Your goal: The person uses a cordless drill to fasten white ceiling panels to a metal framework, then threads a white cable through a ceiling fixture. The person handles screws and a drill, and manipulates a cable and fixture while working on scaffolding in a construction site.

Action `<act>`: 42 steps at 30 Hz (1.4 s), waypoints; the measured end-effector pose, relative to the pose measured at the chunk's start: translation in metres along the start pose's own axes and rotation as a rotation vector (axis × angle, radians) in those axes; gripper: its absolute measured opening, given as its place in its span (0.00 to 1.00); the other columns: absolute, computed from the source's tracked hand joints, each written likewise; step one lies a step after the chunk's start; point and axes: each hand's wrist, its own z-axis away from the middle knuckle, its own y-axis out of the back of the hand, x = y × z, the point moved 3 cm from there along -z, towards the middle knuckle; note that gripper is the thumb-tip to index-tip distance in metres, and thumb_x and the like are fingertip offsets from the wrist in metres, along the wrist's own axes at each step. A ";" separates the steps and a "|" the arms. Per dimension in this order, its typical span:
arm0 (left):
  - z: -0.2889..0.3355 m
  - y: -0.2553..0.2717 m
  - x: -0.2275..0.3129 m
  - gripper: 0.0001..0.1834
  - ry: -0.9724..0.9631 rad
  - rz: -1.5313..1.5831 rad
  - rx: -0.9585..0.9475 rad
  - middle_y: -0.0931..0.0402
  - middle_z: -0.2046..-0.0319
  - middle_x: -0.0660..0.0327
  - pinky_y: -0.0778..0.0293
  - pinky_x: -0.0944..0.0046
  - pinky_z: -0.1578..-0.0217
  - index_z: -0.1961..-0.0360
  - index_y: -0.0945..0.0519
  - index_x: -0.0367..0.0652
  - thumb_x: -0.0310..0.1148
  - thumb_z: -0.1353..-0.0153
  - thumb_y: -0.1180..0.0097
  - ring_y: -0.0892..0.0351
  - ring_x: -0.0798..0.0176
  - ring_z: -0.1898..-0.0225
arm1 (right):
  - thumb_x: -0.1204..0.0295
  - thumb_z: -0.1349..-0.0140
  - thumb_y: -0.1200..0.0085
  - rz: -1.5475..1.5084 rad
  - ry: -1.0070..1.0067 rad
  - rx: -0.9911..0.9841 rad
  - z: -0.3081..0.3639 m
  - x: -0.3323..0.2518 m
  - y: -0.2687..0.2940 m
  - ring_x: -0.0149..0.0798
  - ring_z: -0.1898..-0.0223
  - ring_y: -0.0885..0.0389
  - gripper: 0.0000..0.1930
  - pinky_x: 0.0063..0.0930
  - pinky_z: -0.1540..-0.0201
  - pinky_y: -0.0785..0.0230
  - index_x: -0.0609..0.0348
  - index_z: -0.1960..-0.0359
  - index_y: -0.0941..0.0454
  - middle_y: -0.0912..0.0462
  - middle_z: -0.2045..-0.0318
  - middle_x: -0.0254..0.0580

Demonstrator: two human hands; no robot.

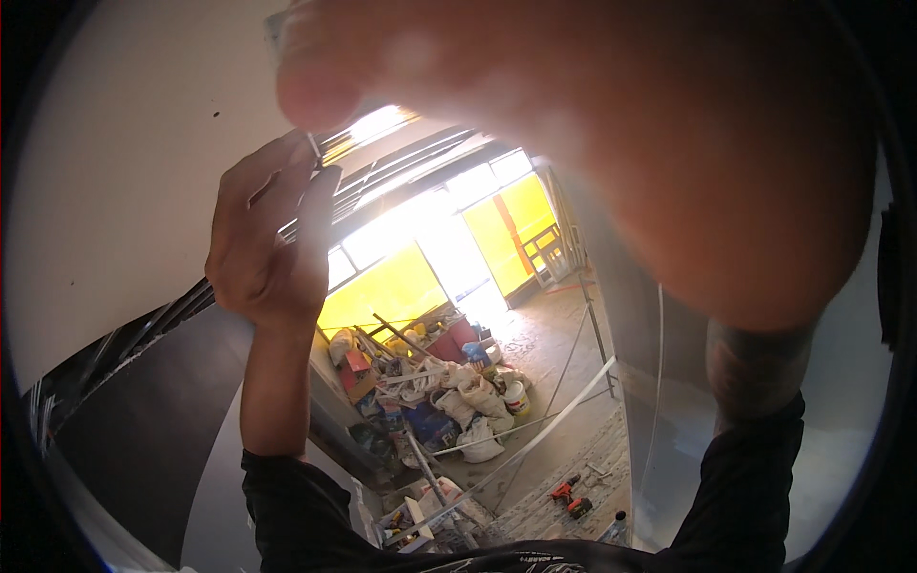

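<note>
Both my arms are raised toward a pale ceiling board [124,181] with an open edge beside my fingers. My left hand [272,229] is closed, its fingers bent near that edge. A thin, light-edged sliver shows at its fingertips, too small to name. My right hand [382,67] reaches across the top of the view, very close and blurred, with its fingertips just above my left hand. Its fingers look pressed together. A greyish flat edge [274,31] shows beside them; the rest of that piece is hidden.
Below lies a planked platform [535,520] with a red-and-black cordless drill [571,497]. Scaffold bars [544,425] cross beneath me. Filled sacks [468,396], a white bucket [516,396] and debris heap on the floor. Yellow panels [387,296] stand behind; a grey wall [640,382] rises right.
</note>
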 end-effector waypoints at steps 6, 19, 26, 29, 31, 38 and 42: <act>0.015 0.001 -0.013 0.18 0.000 -0.025 -0.002 0.15 0.59 0.47 0.20 0.59 0.58 0.58 0.16 0.28 0.12 0.52 0.30 0.15 0.51 0.59 | 0.82 0.37 0.54 0.003 -0.001 -0.009 0.004 0.004 -0.001 0.26 0.70 0.22 0.10 0.23 0.65 0.31 0.62 0.60 0.20 0.16 0.69 0.38; 0.001 0.002 -0.002 0.15 0.091 -0.170 0.146 0.18 0.74 0.58 0.30 0.69 0.71 0.54 0.13 0.41 0.38 0.37 0.32 0.23 0.65 0.74 | 0.81 0.37 0.52 -0.010 0.010 0.000 0.003 0.006 -0.003 0.26 0.70 0.22 0.09 0.24 0.65 0.31 0.62 0.60 0.20 0.16 0.70 0.37; 0.036 0.021 0.005 0.12 0.409 -0.058 0.071 0.16 0.64 0.51 0.23 0.64 0.63 0.63 0.17 0.29 0.26 0.46 0.30 0.17 0.56 0.63 | 0.81 0.37 0.52 -0.051 0.013 -0.016 0.006 0.013 -0.011 0.26 0.70 0.22 0.08 0.24 0.65 0.31 0.62 0.60 0.20 0.16 0.70 0.37; 0.028 0.016 0.004 0.12 0.398 -0.029 0.104 0.16 0.62 0.50 0.22 0.63 0.61 0.65 0.18 0.28 0.24 0.47 0.30 0.16 0.55 0.62 | 0.80 0.37 0.51 -0.013 0.025 -0.011 0.004 0.007 -0.002 0.26 0.70 0.22 0.08 0.24 0.65 0.31 0.62 0.60 0.20 0.17 0.70 0.37; 0.020 0.015 0.006 0.12 0.367 -0.036 0.108 0.16 0.62 0.50 0.22 0.63 0.61 0.65 0.18 0.28 0.24 0.48 0.30 0.16 0.55 0.62 | 0.80 0.37 0.51 -0.009 0.026 -0.008 0.005 0.005 -0.002 0.26 0.70 0.22 0.08 0.24 0.65 0.31 0.62 0.60 0.20 0.17 0.70 0.37; 0.015 0.010 0.007 0.12 0.315 -0.037 0.095 0.15 0.61 0.50 0.22 0.63 0.61 0.65 0.18 0.28 0.24 0.48 0.30 0.16 0.55 0.61 | 0.80 0.36 0.50 -0.012 0.049 -0.012 -0.008 0.013 -0.021 0.26 0.70 0.21 0.07 0.24 0.65 0.31 0.62 0.60 0.20 0.17 0.71 0.36; 0.009 0.003 0.006 0.13 0.300 -0.010 0.116 0.15 0.61 0.49 0.22 0.62 0.61 0.65 0.18 0.28 0.25 0.48 0.30 0.16 0.55 0.61 | 0.79 0.36 0.50 0.032 0.075 -0.005 -0.012 0.014 -0.026 0.26 0.70 0.21 0.07 0.24 0.65 0.31 0.62 0.60 0.20 0.17 0.71 0.36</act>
